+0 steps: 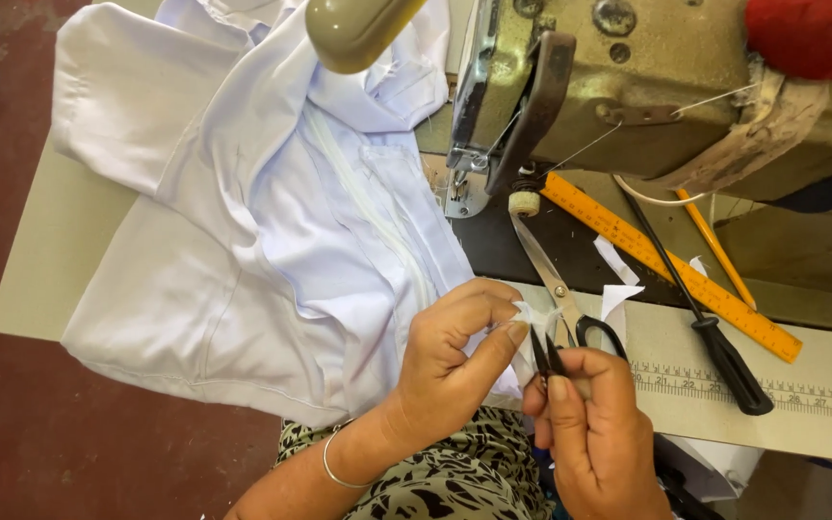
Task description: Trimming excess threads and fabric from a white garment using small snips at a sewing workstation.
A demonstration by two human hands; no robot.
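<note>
White garment (pixel 272 241) in left hand (pixel 455 361) — snips (pixel 543 354) right

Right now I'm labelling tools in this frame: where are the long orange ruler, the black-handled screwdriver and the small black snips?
long orange ruler (pixel 671 265), head view, middle of its flat face.
black-handled screwdriver (pixel 732 364), head view, on the handle.
small black snips (pixel 543 354), head view, blades above the right hand (pixel 594 433).
</note>
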